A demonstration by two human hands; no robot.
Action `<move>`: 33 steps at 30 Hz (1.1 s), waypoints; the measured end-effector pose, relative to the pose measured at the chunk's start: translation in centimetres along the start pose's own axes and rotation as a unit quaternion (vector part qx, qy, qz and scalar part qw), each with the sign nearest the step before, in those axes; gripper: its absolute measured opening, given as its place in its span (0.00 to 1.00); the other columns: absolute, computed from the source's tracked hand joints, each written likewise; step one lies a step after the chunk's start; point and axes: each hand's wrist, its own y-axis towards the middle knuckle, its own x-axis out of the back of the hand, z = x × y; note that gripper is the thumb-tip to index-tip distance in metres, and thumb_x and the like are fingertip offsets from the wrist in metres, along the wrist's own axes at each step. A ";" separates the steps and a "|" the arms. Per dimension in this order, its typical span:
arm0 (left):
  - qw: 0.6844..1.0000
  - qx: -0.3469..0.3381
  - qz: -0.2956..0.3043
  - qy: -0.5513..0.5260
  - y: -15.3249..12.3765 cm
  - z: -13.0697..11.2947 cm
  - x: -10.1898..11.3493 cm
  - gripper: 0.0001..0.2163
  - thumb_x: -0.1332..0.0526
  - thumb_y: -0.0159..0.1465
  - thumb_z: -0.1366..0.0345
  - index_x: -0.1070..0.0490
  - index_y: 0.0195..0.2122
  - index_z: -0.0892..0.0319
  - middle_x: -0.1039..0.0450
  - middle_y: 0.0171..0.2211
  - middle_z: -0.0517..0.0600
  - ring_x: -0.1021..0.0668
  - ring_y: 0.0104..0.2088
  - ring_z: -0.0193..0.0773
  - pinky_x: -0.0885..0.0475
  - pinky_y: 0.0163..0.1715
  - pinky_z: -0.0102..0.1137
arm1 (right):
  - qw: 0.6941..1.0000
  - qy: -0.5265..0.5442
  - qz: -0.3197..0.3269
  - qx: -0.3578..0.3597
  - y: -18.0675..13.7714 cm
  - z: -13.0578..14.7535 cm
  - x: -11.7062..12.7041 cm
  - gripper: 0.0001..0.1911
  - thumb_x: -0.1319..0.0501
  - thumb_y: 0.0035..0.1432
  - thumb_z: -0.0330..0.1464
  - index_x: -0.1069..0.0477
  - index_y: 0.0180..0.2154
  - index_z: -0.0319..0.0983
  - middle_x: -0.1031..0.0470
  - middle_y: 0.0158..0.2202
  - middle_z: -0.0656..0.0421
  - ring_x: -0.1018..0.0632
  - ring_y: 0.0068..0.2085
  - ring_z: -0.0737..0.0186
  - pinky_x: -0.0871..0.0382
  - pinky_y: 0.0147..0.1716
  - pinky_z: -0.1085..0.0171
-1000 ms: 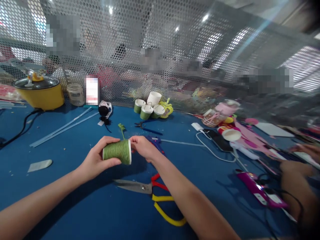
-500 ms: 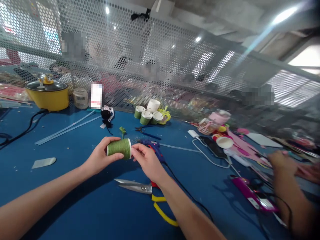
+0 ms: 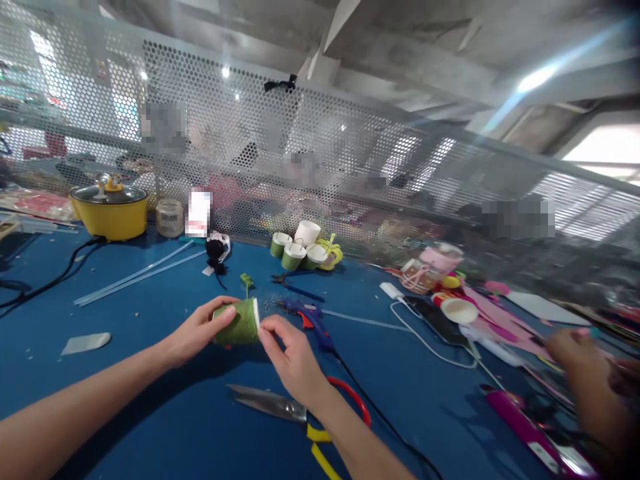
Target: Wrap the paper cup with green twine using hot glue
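Observation:
My left hand is wrapped round a paper cup covered in green cord, held on its side just above the blue table. My right hand pinches at the cup's white rim, thumb and fingers pressed together on it. Below my right wrist lie scissors with red and yellow handles. A blue glue gun lies just beyond my right hand.
More green-wrapped cups stand by the perforated metal screen. A yellow pot, a jar, clear glue sticks, pliers, a phone with white cable and pink craft items lie about. Another person's hand works at the right.
The camera has tilted upward, so the table things sit lower in view. My hands have turned the green cup and my right hand has shifted along its rim. The other person's hand moved.

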 end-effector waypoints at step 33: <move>0.930 -0.205 0.032 0.304 -0.6 0.7 -0.8 0.22 0.37 0.54 0.62 0.39 0.49 0.56 0.34 0.45 0.53 0.30 0.45 0.43 0.34 0.46 0.40 | 0.969 0.164 0.001 -0.184 1.4 -2.2 0.4 0.22 0.50 0.56 0.48 0.32 0.37 0.38 0.27 0.35 0.55 0.27 0.40 0.60 0.36 0.39 0.61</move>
